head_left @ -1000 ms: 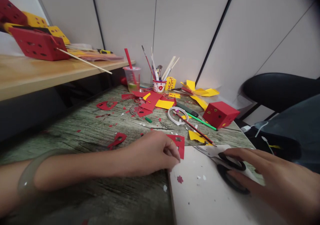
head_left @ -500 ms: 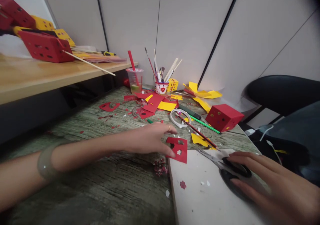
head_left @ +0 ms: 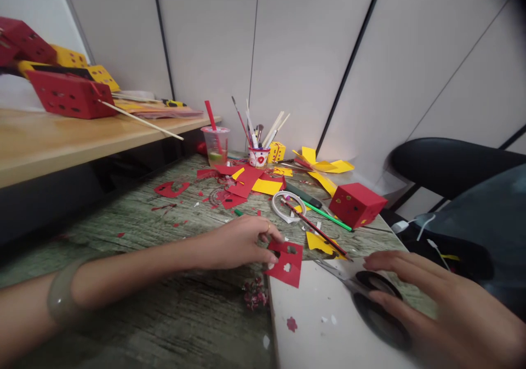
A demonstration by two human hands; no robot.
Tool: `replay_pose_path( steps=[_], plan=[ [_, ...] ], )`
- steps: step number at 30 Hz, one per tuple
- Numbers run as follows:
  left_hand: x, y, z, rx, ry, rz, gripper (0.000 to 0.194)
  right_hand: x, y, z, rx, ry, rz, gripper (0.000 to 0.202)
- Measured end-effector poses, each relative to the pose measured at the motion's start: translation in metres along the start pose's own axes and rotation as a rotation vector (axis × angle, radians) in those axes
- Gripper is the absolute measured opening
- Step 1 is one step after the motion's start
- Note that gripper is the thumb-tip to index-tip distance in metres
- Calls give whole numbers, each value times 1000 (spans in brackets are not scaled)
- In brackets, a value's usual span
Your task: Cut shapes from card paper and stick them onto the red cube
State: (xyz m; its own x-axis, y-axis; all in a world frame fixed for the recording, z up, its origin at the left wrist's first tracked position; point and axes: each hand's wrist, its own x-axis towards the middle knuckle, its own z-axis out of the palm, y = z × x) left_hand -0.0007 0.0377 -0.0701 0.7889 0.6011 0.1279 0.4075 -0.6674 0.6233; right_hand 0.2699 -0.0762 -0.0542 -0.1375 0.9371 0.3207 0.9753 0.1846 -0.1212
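My left hand pinches the left edge of a small red paper piece with cut-out holes, over the corner of a white board. Black-handled scissors lie on this board, blades pointing to the paper. Over their handles hovers my right hand, thumb and fingers apart; whether it touches them is hard to tell. A small red flower-shaped cutout rests on the board. Beside the board's left edge sits a clump of small red cutouts.
Beyond my hands lie a tape roll, a pencil, a utility knife and red and yellow scraps. A red paper box stands right, a plastic cup and brush pot behind. A wooden shelf overhangs left.
My left fingers have closed on the red paper and tilted it slightly. My right fingers have shifted a little off the scissors handles. The view has tipped slightly upward.
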Motion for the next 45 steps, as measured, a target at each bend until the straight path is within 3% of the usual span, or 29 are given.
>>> replay_pose_path(
  steps=[2, 6, 14, 20, 24, 29, 35, 40, 45],
  plan=[
    [0, -1, 0, 40, -11, 31, 21, 12, -6, -7, -81, -75, -26, 23],
    [1, -5, -2, 146, 10, 75, 18, 37, -22, -11, -190, -98, -34, 23],
    [32, -12, -14, 307, 78, 133, 23, 75, -35, 15, -220, -141, -72, 22],
    [62, -28, -5, 315, 82, 124, 20, 80, -16, 13, -137, -152, -9, 16],
    [65, -34, -17, 216, 132, 93, 20, 74, 8, 6, -94, -99, 82, 15],
    [56, -18, -31, -46, 271, 39, 22, 66, 11, 6, 15, -10, 159, 20],
    [44, 17, -17, -329, 328, 20, 22, 68, -31, -1, 503, 4, 130, 30],
    [31, 35, -6, -393, 343, 54, 13, 71, -50, -3, 829, -6, 153, 27],
    [25, 36, -5, -292, 405, 84, 13, 67, -46, -9, 889, 79, 154, 21]
  ],
)
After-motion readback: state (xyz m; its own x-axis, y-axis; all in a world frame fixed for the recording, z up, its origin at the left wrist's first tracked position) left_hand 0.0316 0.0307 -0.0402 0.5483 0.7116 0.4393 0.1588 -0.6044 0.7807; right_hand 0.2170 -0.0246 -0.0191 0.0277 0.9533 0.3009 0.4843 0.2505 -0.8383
